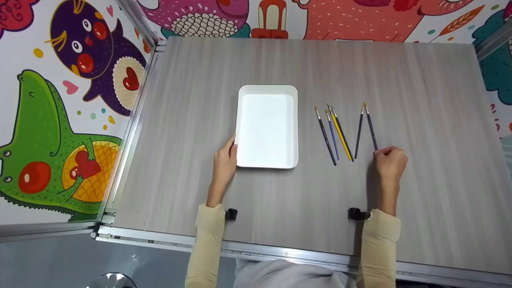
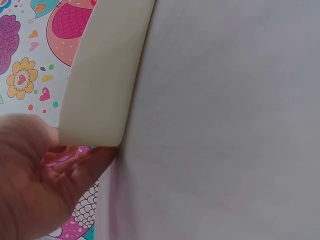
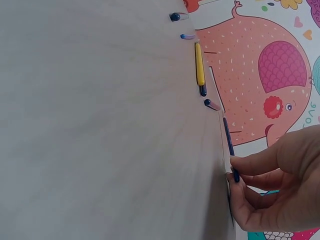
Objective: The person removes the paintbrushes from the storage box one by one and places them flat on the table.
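A white rectangular tray (image 1: 267,130) lies on the table, its long sides running away from me. My left hand (image 1: 226,163) holds its left side near the front corner; in the left wrist view, thumb and fingers are at the tray's wall (image 2: 102,80), tips partly hidden. Between thumb and fingers, my right hand (image 1: 391,163) pinches the handle end of a dark paintbrush (image 1: 371,128). Its bristle tip leans close to that of another dark paintbrush (image 1: 359,132). The right wrist view shows the pinched handle (image 3: 229,135) between the fingertips.
Between the tray and my right hand lie several more paintbrushes, among them a yellow one (image 1: 339,135), a blue one (image 1: 333,136) and a black one (image 1: 326,138). Patterned panels (image 1: 80,120) border the grey wooden table (image 1: 192,100) at the left and back.
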Tool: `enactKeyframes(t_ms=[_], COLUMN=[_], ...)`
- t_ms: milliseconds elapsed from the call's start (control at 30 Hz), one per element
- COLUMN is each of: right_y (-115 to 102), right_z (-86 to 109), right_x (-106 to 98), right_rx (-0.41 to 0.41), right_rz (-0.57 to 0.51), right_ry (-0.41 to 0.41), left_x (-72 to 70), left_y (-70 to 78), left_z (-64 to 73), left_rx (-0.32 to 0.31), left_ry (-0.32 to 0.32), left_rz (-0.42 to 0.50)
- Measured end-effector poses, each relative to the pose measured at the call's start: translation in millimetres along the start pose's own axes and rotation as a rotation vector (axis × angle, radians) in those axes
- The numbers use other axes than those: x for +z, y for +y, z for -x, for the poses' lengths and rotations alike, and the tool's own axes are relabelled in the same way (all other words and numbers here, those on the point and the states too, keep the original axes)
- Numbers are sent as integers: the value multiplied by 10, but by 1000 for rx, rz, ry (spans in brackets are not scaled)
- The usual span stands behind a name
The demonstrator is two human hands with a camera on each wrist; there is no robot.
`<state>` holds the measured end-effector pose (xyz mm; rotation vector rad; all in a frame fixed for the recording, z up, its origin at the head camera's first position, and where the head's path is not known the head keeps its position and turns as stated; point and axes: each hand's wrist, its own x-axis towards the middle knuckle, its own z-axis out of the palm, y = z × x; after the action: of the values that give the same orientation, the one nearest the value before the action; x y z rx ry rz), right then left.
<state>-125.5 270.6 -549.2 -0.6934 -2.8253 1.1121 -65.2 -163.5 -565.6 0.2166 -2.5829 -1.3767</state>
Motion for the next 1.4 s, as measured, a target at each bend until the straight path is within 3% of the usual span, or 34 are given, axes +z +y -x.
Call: enactKeyframes(t_ms=[300,800,1400], right_y=[32,67,106], right_z=[-34,-22,49], right_x=[-25,-31,-58], right_rx=[-7,-46,-24], right_rz=[37,48,8], right_ry=[-60,-49,-111], left_x=[23,27,56], left_y=[12,11,17], left_z=[-2,1,6], left_rx=[-4,-1,29], left_ry=[3,-7,6], left_rz=[-3,-13,-49])
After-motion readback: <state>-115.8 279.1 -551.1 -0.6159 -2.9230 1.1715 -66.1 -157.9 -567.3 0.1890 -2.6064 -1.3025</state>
